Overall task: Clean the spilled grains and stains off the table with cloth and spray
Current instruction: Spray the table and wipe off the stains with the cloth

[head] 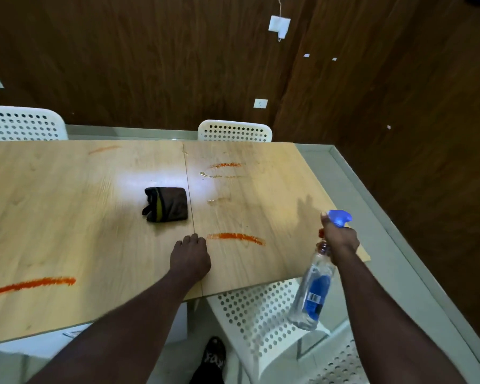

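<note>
The right grip (340, 239) is clamped around the neck of a clear spray bottle (313, 289), thumb up by the blue nozzle, and holds it tilted over the worktop's (67, 217) near right corner. The left grip (190, 257) rests on the worktop with its fingers curled together, holding nothing. A folded dark cloth (165, 203) lies just beyond the left grip, apart from it. An orange streak (236, 238) runs between the two grips, starting just beside the left one. Past it lie wet patches (219, 200) and another streak (227, 164). A third streak (31, 285) lies well left of the left grip.
</note>
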